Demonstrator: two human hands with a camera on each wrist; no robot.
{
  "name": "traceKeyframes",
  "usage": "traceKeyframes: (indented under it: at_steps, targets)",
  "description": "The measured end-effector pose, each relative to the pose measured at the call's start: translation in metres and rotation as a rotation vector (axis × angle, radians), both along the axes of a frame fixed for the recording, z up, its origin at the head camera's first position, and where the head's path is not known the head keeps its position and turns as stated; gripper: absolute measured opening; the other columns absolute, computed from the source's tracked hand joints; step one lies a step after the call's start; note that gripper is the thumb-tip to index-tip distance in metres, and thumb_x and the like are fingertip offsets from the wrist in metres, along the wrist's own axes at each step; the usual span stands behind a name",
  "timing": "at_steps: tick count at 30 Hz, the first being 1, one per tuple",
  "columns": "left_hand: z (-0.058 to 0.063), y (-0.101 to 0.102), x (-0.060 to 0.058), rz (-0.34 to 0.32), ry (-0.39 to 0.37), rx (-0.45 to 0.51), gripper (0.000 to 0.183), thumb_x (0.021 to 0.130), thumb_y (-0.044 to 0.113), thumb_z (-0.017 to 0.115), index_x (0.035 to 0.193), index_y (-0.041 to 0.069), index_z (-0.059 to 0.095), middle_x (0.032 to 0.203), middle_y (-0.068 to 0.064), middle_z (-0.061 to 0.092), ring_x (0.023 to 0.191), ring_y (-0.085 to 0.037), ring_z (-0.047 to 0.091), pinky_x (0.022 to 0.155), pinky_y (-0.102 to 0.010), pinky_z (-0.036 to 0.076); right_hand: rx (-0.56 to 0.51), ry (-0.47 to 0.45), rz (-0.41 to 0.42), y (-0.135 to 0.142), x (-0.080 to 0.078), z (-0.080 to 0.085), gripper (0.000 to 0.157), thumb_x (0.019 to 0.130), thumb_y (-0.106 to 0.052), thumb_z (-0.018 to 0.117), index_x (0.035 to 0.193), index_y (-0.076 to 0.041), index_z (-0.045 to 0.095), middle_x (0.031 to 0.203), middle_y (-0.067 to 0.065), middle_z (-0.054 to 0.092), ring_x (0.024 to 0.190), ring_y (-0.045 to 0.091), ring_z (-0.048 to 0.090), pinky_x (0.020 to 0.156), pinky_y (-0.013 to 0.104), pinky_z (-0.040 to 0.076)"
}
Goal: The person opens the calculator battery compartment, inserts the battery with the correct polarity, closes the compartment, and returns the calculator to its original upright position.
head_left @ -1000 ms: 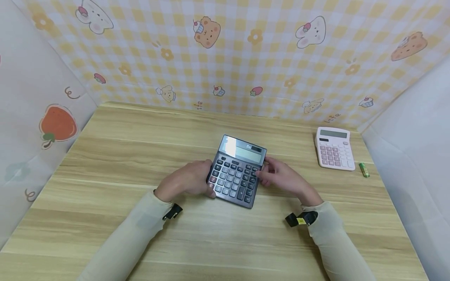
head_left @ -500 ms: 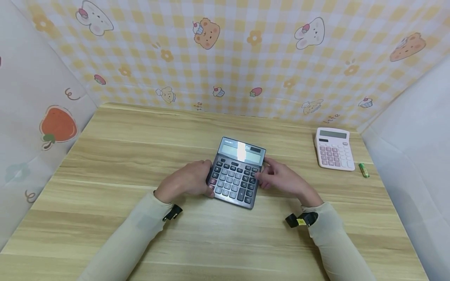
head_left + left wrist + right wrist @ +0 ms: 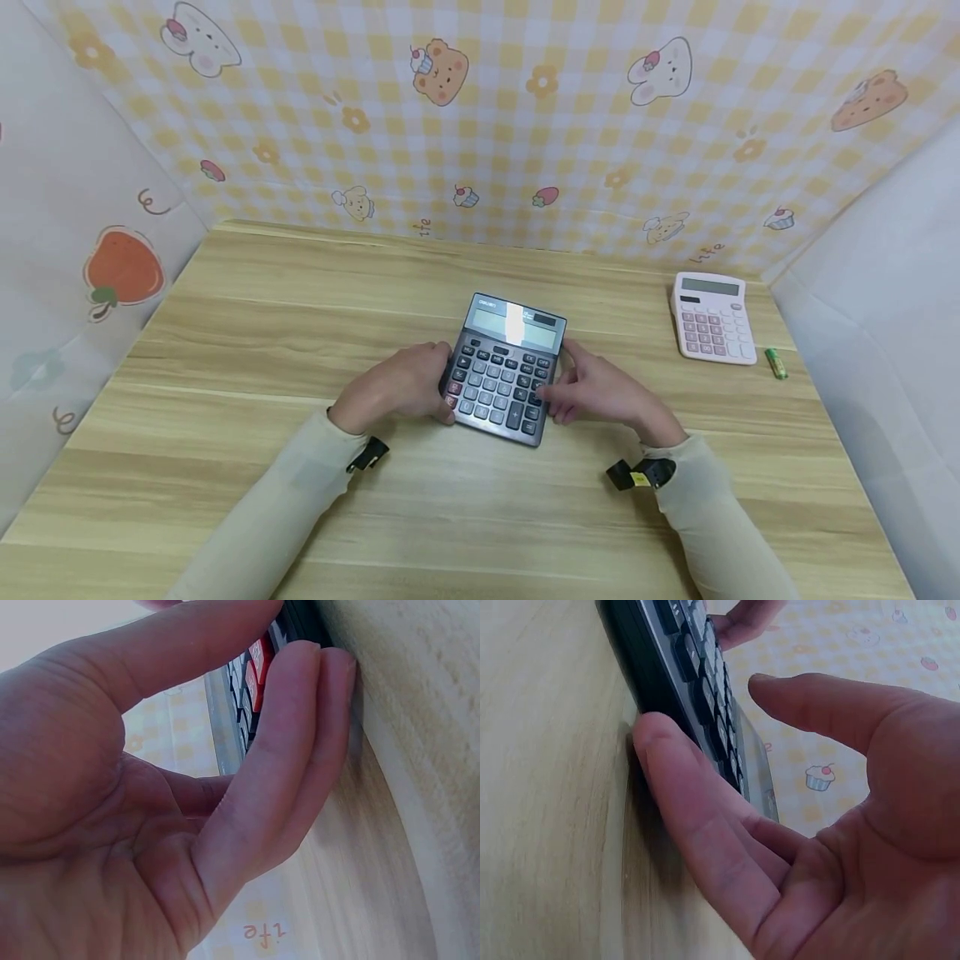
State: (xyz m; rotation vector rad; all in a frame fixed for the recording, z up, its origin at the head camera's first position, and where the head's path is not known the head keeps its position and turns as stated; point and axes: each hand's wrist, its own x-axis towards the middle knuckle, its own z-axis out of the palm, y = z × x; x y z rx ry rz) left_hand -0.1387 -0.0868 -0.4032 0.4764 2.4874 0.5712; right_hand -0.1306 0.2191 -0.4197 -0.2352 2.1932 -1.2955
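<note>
A dark grey desk calculator (image 3: 498,367) lies face up and slightly turned at the middle of the wooden table (image 3: 480,517). My left hand (image 3: 408,379) holds its lower left side, thumb at the front corner near the red keys. In the left wrist view, the fingers (image 3: 289,712) reach the calculator's edge close to the tabletop. My right hand (image 3: 596,387) is at the right side. In the right wrist view its fingers (image 3: 682,765) touch the calculator's side edge, while the thumb (image 3: 810,697) stands lifted over the keys, apart from them.
A pink-and-white calculator (image 3: 712,321) lies at the back right of the table. Beside it is a small green battery (image 3: 777,363). A yellow checked cloth (image 3: 495,150) with cartoon prints hangs behind the table, and pale sheets (image 3: 892,275) flank it.
The grey calculator's top edge has tipped slightly toward me since the first frame. My right hand has slid down its right side, thumb now lower over the keys. My left hand keeps its grip.
</note>
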Motion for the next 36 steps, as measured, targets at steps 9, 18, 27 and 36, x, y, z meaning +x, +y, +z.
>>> traceKeyframes:
  at_steps: [9,18,27,36]
  targets:
    - [0.0011,0.0000,0.0012,0.021,-0.009,0.026,0.082,0.079,0.023,0.102,0.139,-0.009,0.056,0.107,-0.010,0.064,0.098,-0.027,0.064,0.097,-0.048,0.056,0.067,0.101,-0.074,-0.0033,-0.0007,-0.0047,0.079,0.112,-0.023,0.066,0.171,0.004,0.022,0.096,0.013,0.076,0.079,0.027,0.076,0.075,0.041,0.066]
    - [0.0002,-0.0056,-0.0013,0.006,-0.026,0.062,0.062,0.099,0.029,0.085,0.138,-0.009,0.056,0.102,-0.010,0.066,0.088,-0.025,0.063,0.082,-0.041,0.055,0.135,0.193,-0.085,-0.0036,-0.0017,-0.0043,0.077,0.110,-0.029,0.067,0.169,0.003,0.031,0.101,0.011,0.075,0.088,0.023,0.072,0.084,0.040,0.059]
    - [-0.0021,-0.0078,-0.0037,0.000,-0.024,0.071,0.055,0.104,0.029,0.079,0.134,-0.010,0.055,0.096,-0.011,0.065,0.081,-0.024,0.062,0.072,-0.037,0.052,0.144,0.226,-0.100,-0.0054,-0.0020,-0.0021,0.075,0.109,-0.026,0.070,0.167,0.006,0.035,0.105,0.010,0.073,0.092,0.022,0.070,0.086,0.040,0.058]
    - [-0.0031,-0.0071,-0.0051,-0.004,-0.009,0.058,0.054,0.103,0.026,0.079,0.135,-0.010,0.054,0.095,-0.011,0.064,0.080,-0.023,0.062,0.071,-0.036,0.052,0.124,0.235,-0.094,-0.0054,-0.0025,-0.0037,0.074,0.108,-0.025,0.070,0.167,0.005,0.036,0.107,0.011,0.072,0.093,0.023,0.070,0.085,0.040,0.058]
